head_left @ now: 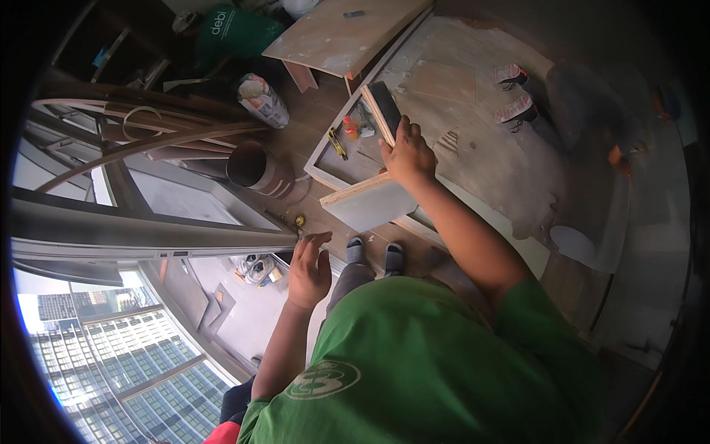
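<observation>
My right hand [411, 154] is closed on a flat oblong block [386, 105] with a dark face and a pale wooden edge. Just under that hand is a white-faced board [376, 206] whose layered wood edge shows; whether the hand touches it I cannot tell. My left hand [309, 271] is held out with fingers apart and nothing in it, close to the end of a long metal frame [200, 240]. A yellow utility knife [337, 144] and a small bottle with a red cap [350, 127] lie past the board.
A round bin [250, 166], a filled sack [263, 100] and curved wood strips [170, 137] crowd the left. A wooden table [336, 37] stands ahead. Another person in a green shirt [233, 33] is at the far left; sneakers [515, 109] show at the right. Windows [133, 362] are lower left.
</observation>
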`<state>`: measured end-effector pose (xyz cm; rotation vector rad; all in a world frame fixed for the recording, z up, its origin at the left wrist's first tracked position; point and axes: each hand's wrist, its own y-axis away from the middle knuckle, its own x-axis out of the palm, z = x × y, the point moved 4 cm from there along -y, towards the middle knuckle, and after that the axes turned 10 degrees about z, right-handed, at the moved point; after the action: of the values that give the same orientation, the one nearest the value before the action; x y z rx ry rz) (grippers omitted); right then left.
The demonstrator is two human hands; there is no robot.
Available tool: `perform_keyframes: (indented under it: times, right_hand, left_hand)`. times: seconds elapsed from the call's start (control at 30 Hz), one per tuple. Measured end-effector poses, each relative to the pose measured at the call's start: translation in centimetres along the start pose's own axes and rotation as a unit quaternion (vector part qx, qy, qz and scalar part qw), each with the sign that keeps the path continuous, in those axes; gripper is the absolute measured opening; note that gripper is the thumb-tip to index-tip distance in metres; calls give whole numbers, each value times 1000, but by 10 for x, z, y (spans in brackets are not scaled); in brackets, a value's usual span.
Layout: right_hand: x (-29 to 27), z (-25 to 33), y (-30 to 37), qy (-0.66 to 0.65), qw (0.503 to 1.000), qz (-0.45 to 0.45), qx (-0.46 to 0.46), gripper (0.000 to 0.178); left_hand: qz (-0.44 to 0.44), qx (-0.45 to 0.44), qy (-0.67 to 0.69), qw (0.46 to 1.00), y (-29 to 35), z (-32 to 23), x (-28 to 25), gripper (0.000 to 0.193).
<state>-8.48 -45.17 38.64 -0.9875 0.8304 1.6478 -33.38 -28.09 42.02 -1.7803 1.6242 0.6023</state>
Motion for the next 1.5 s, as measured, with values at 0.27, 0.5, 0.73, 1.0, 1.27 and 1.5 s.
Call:
perform_keyframes:
  times: [0.27, 0.5, 0.73, 1.0, 1.27, 1.5]
  right_hand:
    - [-3, -1, 9, -130, 990, -53, -12, 73]
    - [-29, -130, 20, -483, 864, -135, 57, 49]
    - [137, -324, 114, -680, 570, 14, 461, 49]
    - [254, -368, 204, -685, 469, 36, 556, 59]
    - [255, -370, 198, -704, 488, 36, 515, 61]
    - [266, -383, 204, -688, 485, 36, 538, 55]
  left_hand:
    - [137, 36, -217, 966, -125, -3, 65, 52]
    - [323, -109, -277, 899, -149, 19, 82, 34]
    - [288, -36, -180, 940, -165, 15, 89, 41]
    - [324, -76, -195, 923, -169, 1, 99, 38]
    - [321, -101, -209, 918, -179, -6, 101, 37]
    - [304, -82, -193, 929, -169, 1, 102, 37]
